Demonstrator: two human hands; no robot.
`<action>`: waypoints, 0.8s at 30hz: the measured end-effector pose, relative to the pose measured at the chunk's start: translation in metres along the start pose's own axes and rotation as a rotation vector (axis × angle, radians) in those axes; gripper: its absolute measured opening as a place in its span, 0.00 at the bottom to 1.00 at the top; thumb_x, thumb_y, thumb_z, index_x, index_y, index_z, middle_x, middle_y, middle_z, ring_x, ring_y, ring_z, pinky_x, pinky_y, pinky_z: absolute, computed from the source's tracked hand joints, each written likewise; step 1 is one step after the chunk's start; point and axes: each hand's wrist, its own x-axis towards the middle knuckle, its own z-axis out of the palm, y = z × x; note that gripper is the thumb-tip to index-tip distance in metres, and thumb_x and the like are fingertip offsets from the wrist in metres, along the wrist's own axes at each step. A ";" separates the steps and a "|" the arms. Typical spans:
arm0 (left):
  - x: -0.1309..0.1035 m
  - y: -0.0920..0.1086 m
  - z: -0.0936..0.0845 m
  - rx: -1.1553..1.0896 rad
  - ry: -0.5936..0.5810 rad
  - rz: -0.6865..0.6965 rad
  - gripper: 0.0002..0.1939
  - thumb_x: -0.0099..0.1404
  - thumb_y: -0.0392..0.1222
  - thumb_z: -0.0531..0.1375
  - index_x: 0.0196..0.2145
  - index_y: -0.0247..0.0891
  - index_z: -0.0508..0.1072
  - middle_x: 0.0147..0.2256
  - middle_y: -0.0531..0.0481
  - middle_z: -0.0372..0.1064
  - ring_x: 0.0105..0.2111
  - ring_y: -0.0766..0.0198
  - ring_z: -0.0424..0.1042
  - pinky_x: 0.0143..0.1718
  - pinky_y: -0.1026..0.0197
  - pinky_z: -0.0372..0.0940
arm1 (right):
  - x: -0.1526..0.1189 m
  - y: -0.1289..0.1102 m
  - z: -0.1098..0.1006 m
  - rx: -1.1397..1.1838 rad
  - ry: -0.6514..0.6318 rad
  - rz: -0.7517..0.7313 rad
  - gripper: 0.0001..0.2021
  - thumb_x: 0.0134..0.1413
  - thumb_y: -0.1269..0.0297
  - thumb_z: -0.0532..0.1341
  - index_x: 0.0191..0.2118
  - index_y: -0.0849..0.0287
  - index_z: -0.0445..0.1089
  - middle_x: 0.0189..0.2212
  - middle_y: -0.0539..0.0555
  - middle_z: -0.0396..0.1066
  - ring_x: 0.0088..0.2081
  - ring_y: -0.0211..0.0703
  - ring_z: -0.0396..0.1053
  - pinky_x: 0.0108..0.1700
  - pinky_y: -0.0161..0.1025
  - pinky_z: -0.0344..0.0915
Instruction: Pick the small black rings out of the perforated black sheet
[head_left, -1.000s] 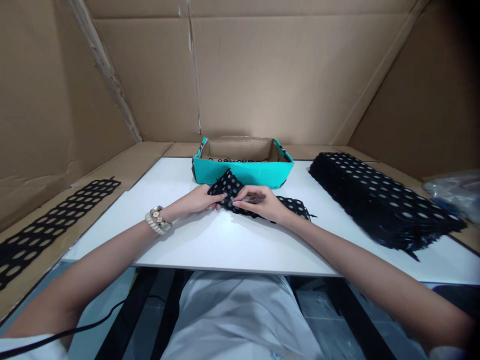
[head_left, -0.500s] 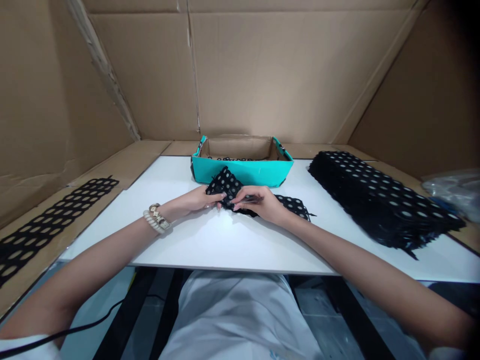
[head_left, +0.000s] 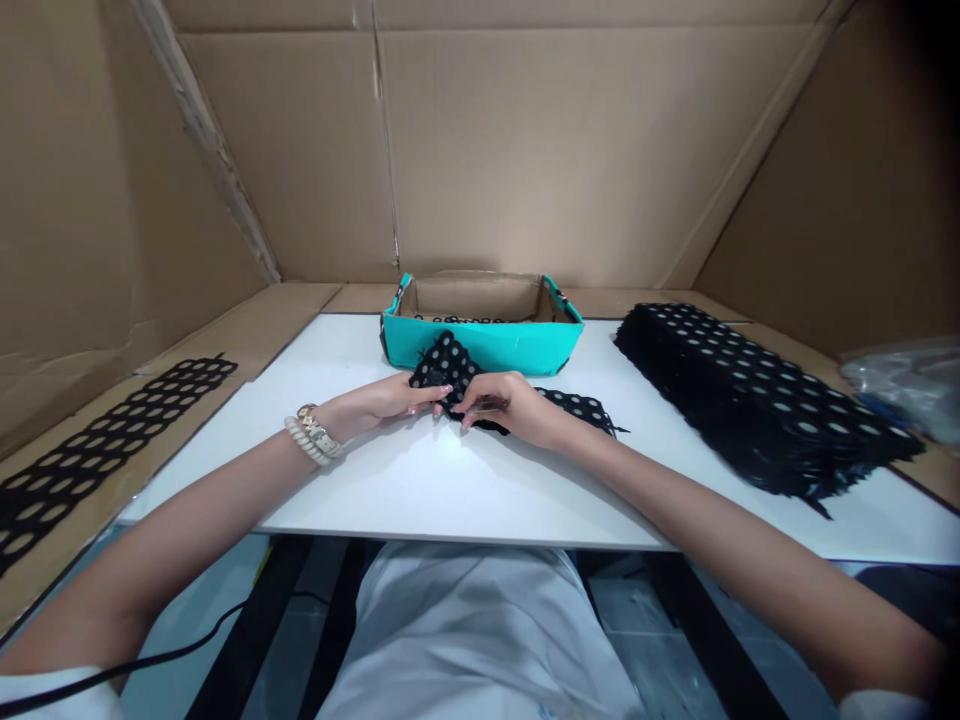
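A black fabric piece with round holes point(head_left: 448, 367) lies over the white table, bunched up between my hands, its flatter end stretching right beneath my right wrist. My left hand point(head_left: 386, 402) pinches its left edge, thumb on top. My right hand point(head_left: 506, 405) has its fingertips closed on the same fabric near its front edge; a thin metallic tool, too small to name, shows between its fingers. Just behind stands an open teal box point(head_left: 487, 347) with some black holed material inside.
A thick stack of black holed fabric point(head_left: 780, 400) lies at the right, beside clear plastic point(head_left: 907, 385). One flat holed strip point(head_left: 112, 435) rests on cardboard at the left. Cardboard walls point(head_left: 585, 150) surround the white table point(head_left: 420, 490). A black cable crosses the lower left.
My right hand has shifted slightly left, and its fingers have changed pose at the fabric. My left hand keeps its hold nearly unchanged.
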 end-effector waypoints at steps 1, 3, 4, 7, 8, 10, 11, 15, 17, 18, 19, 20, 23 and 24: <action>0.000 0.000 0.000 0.006 0.002 0.005 0.24 0.57 0.62 0.59 0.25 0.34 0.71 0.15 0.58 0.47 0.16 0.71 0.46 0.19 0.63 0.42 | 0.000 0.000 0.000 -0.024 0.004 -0.012 0.15 0.55 0.53 0.60 0.32 0.63 0.72 0.31 0.57 0.74 0.33 0.43 0.74 0.36 0.37 0.69; -0.002 0.002 0.000 0.029 0.017 0.016 0.23 0.58 0.61 0.59 0.26 0.34 0.72 0.15 0.58 0.48 0.17 0.71 0.47 0.19 0.63 0.43 | 0.000 0.000 0.001 -0.073 0.019 -0.038 0.15 0.55 0.53 0.61 0.32 0.62 0.73 0.31 0.57 0.74 0.32 0.42 0.73 0.35 0.37 0.68; -0.003 0.004 0.000 0.049 0.030 0.020 0.23 0.58 0.60 0.59 0.25 0.34 0.72 0.15 0.58 0.48 0.17 0.71 0.48 0.19 0.63 0.44 | 0.000 0.000 0.002 -0.083 0.030 -0.043 0.15 0.55 0.53 0.61 0.32 0.62 0.73 0.31 0.57 0.74 0.32 0.42 0.73 0.35 0.36 0.68; -0.006 0.007 0.001 0.151 0.064 0.027 0.24 0.59 0.60 0.58 0.23 0.34 0.71 0.14 0.56 0.51 0.16 0.70 0.49 0.20 0.63 0.46 | -0.003 -0.002 0.003 -0.072 0.047 -0.044 0.12 0.56 0.56 0.61 0.33 0.61 0.72 0.31 0.56 0.74 0.32 0.41 0.73 0.35 0.36 0.68; -0.006 0.007 0.001 0.198 0.086 0.034 0.25 0.59 0.60 0.57 0.22 0.34 0.71 0.14 0.55 0.53 0.16 0.69 0.51 0.20 0.63 0.46 | -0.003 -0.002 0.003 -0.072 0.051 -0.048 0.11 0.56 0.57 0.61 0.33 0.61 0.72 0.32 0.56 0.74 0.33 0.41 0.73 0.35 0.36 0.67; -0.005 0.006 0.000 0.315 0.195 0.072 0.26 0.57 0.62 0.58 0.20 0.34 0.70 0.15 0.53 0.57 0.18 0.68 0.54 0.21 0.63 0.48 | -0.005 -0.004 0.003 -0.096 0.050 -0.068 0.09 0.56 0.59 0.61 0.34 0.60 0.71 0.32 0.55 0.74 0.32 0.40 0.72 0.35 0.35 0.67; -0.003 0.006 -0.001 0.369 0.277 0.101 0.26 0.56 0.62 0.58 0.19 0.34 0.69 0.16 0.52 0.59 0.19 0.67 0.55 0.22 0.63 0.48 | -0.006 -0.005 0.003 -0.115 0.047 -0.077 0.08 0.56 0.60 0.61 0.34 0.60 0.71 0.32 0.55 0.74 0.32 0.40 0.72 0.35 0.35 0.66; 0.002 0.006 -0.008 0.274 0.374 0.254 0.24 0.53 0.60 0.62 0.32 0.33 0.72 0.30 0.49 0.69 0.29 0.61 0.64 0.28 0.63 0.56 | -0.006 -0.008 0.001 -0.186 0.034 -0.110 0.06 0.56 0.64 0.62 0.34 0.61 0.71 0.31 0.54 0.74 0.33 0.40 0.70 0.35 0.34 0.64; 0.004 0.007 -0.012 0.129 0.271 0.274 0.25 0.54 0.58 0.62 0.38 0.33 0.71 0.37 0.46 0.70 0.35 0.59 0.67 0.33 0.62 0.60 | -0.006 -0.008 0.001 -0.204 0.030 -0.122 0.05 0.56 0.65 0.62 0.34 0.61 0.72 0.31 0.54 0.74 0.34 0.41 0.70 0.35 0.35 0.64; 0.005 0.007 -0.013 0.085 0.236 0.272 0.25 0.54 0.57 0.63 0.39 0.33 0.71 0.38 0.45 0.71 0.36 0.58 0.67 0.35 0.61 0.60 | -0.006 -0.008 0.001 -0.211 0.027 -0.130 0.05 0.56 0.64 0.62 0.34 0.61 0.72 0.31 0.54 0.74 0.34 0.41 0.70 0.36 0.35 0.64; 0.005 0.006 -0.014 0.067 0.224 0.269 0.24 0.54 0.57 0.63 0.39 0.32 0.71 0.39 0.44 0.71 0.37 0.58 0.68 0.35 0.61 0.61 | -0.006 -0.008 0.000 -0.215 0.022 -0.139 0.06 0.56 0.64 0.62 0.34 0.61 0.72 0.31 0.54 0.74 0.34 0.42 0.70 0.36 0.36 0.64; 0.007 0.005 -0.015 0.072 0.230 0.277 0.24 0.54 0.56 0.63 0.38 0.32 0.71 0.39 0.44 0.70 0.37 0.58 0.68 0.35 0.61 0.61 | -0.006 -0.009 0.000 -0.211 0.015 -0.150 0.06 0.55 0.63 0.63 0.33 0.61 0.72 0.31 0.54 0.74 0.35 0.42 0.70 0.37 0.36 0.64; 0.012 -0.002 -0.016 0.160 0.288 0.354 0.22 0.55 0.55 0.63 0.37 0.32 0.70 0.37 0.46 0.70 0.37 0.59 0.67 0.36 0.62 0.60 | -0.006 -0.011 -0.001 -0.104 0.010 -0.130 0.09 0.54 0.59 0.64 0.33 0.60 0.73 0.33 0.55 0.75 0.35 0.41 0.71 0.37 0.36 0.66; 0.014 -0.005 -0.016 0.181 0.298 0.373 0.22 0.55 0.55 0.63 0.36 0.32 0.70 0.36 0.47 0.69 0.36 0.60 0.67 0.36 0.62 0.60 | -0.006 -0.012 -0.002 -0.053 0.020 -0.103 0.10 0.54 0.58 0.63 0.33 0.60 0.74 0.33 0.54 0.75 0.35 0.41 0.72 0.37 0.35 0.66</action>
